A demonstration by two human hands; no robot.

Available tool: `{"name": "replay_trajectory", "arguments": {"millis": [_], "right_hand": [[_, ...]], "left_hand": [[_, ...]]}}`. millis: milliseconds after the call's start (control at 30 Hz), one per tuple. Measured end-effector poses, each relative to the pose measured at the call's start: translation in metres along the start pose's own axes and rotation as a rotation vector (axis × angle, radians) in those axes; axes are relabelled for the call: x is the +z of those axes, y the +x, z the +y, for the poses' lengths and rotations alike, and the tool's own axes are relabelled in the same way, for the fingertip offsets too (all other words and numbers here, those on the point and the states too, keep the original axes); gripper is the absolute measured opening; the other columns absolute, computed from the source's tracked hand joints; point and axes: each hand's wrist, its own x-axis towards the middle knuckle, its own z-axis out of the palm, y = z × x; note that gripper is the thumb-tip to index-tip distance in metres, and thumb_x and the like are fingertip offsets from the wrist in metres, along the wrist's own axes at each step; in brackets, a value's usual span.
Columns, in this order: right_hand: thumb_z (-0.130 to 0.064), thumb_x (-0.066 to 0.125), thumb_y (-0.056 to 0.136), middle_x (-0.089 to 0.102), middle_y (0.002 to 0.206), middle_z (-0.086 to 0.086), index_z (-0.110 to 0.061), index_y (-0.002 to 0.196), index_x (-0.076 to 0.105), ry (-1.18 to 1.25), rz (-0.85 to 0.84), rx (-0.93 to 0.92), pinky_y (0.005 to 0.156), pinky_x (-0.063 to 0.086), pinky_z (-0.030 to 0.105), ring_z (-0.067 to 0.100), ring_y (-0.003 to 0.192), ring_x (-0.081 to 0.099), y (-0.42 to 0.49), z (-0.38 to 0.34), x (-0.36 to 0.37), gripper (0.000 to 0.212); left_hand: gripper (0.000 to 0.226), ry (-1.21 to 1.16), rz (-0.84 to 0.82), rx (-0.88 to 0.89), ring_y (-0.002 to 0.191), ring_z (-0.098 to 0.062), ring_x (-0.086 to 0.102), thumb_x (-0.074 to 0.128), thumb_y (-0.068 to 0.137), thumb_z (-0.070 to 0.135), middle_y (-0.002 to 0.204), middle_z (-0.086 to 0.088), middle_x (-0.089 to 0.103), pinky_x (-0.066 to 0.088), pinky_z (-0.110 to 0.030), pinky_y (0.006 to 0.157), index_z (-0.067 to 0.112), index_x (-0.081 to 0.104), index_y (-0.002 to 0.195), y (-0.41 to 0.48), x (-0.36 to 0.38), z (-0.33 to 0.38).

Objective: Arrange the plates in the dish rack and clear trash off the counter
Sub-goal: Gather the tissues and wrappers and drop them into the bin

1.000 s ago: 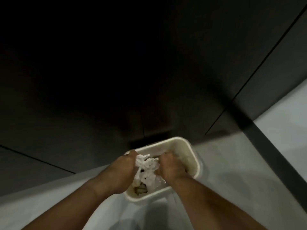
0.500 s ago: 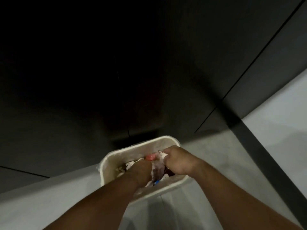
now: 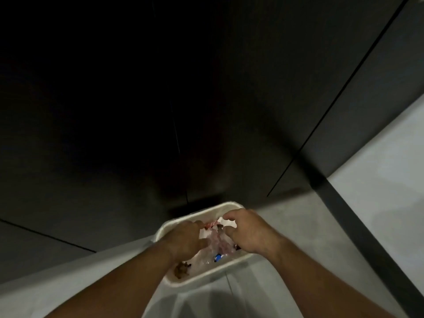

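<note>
As one cream rectangular plastic bin (image 3: 202, 279) stands on the pale floor (image 3: 378, 180) against dark cabinet fronts (image 3: 252, 111), two hands, the left hand (image 3: 185, 239) and the right hand (image 3: 246, 230), each clutch with curled fingers the crumpled pinkish plastic trash (image 3: 218, 243) inside it.

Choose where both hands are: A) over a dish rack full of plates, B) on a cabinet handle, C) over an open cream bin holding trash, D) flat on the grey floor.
C: the left hand and right hand are over the cream bin, above crumpled trash.
</note>
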Motion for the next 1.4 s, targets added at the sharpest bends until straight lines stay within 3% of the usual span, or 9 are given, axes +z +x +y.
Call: {"name": "replay_trajectory", "arguments": {"millis": [133,333,400,567,767,900,1033,1300,1400], "right_hand": [[-0.033,0.064,0.093,0.054,0.14,-0.004,-0.035,0.14,0.052,0.002,-0.004,-0.031,0.08,0.055,0.023,0.013,0.104,0.061,-0.046,-0.036,-0.038,0.048],[-0.047,0.063,0.09,0.052,0.131,-0.017,-0.039,0.132,0.054,-0.072,0.075,-0.154,0.09,0.049,0.024,0.005,0.11,0.056,-0.149,-0.115,-0.143,0.044],[-0.052,0.063,0.088,0.05,0.133,-0.019,-0.041,0.132,0.052,-0.104,0.094,-0.192,0.099,0.047,0.031,0.006,0.12,0.05,-0.186,-0.141,-0.181,0.047],[-0.055,0.063,0.086,0.052,0.129,-0.02,-0.04,0.128,0.055,-0.103,0.184,-0.278,0.101,0.046,0.034,0.004,0.12,0.05,-0.29,-0.21,-0.278,0.045],[-0.053,0.065,0.088,0.052,0.13,-0.02,-0.038,0.129,0.056,-0.062,0.287,-0.381,0.098,0.044,0.024,0.001,0.12,0.05,-0.374,-0.265,-0.363,0.045],[-0.049,0.067,0.089,0.051,0.13,-0.019,-0.035,0.131,0.056,-0.071,0.351,-0.444,0.097,0.041,0.021,0.001,0.119,0.048,-0.398,-0.282,-0.384,0.046],[-0.046,0.066,0.09,0.054,0.127,-0.016,-0.033,0.129,0.058,-0.095,0.355,-0.45,0.1,0.044,0.025,0.003,0.118,0.051,-0.4,-0.294,-0.38,0.042],[-0.037,0.066,0.093,0.052,0.13,-0.012,-0.029,0.138,0.051,-0.126,0.335,-0.389,0.097,0.047,0.024,0.005,0.117,0.052,-0.358,-0.355,-0.363,0.048],[-0.035,0.065,0.094,0.052,0.13,-0.009,-0.026,0.138,0.051,-0.079,0.359,-0.34,0.096,0.05,0.026,0.006,0.114,0.053,-0.333,-0.381,-0.355,0.047]], "left_hand": [[0.046,0.039,0.104,0.069,0.112,-0.014,0.057,0.053,0.091,0.057,0.129,0.008,0.057,0.046,-0.027,0.089,0.032,0.056,0.13,-0.068,-0.065,0.021],[0.061,0.071,0.283,0.22,0.093,-0.001,0.055,0.031,0.079,0.078,0.106,0.02,0.056,0.051,-0.026,0.08,0.037,0.059,0.114,-0.196,-0.18,0.081],[0.058,0.06,0.342,0.261,0.094,0.0,0.054,0.032,0.08,0.077,0.105,0.022,0.053,0.051,-0.026,0.08,0.038,0.058,0.114,-0.237,-0.214,0.104],[0.052,0.01,0.436,0.349,0.098,0.005,0.053,0.04,0.085,0.072,0.111,0.025,0.052,0.049,-0.021,0.082,0.038,0.057,0.12,-0.339,-0.306,0.165],[0.052,-0.049,0.601,0.409,0.1,0.007,0.054,0.043,0.083,0.073,0.11,0.026,0.055,0.049,-0.019,0.081,0.036,0.06,0.117,-0.42,-0.39,0.218],[0.058,-0.008,0.647,0.425,0.097,0.004,0.055,0.038,0.081,0.077,0.109,0.024,0.054,0.051,-0.024,0.081,0.036,0.059,0.118,-0.444,-0.413,0.231],[0.06,0.031,0.673,0.432,0.098,0.004,0.054,0.036,0.081,0.077,0.109,0.025,0.053,0.046,-0.02,0.08,0.036,0.059,0.118,-0.455,-0.42,0.224],[0.052,0.063,0.732,0.4,0.096,0.003,0.054,0.041,0.084,0.07,0.107,0.022,0.054,0.049,-0.023,0.083,0.032,0.061,0.114,-0.437,-0.459,0.179],[0.036,0.066,0.73,0.386,0.097,0.0,0.055,0.052,0.09,0.057,0.109,0.02,0.055,0.047,-0.022,0.082,0.031,0.062,0.113,-0.417,-0.483,0.156]]}}
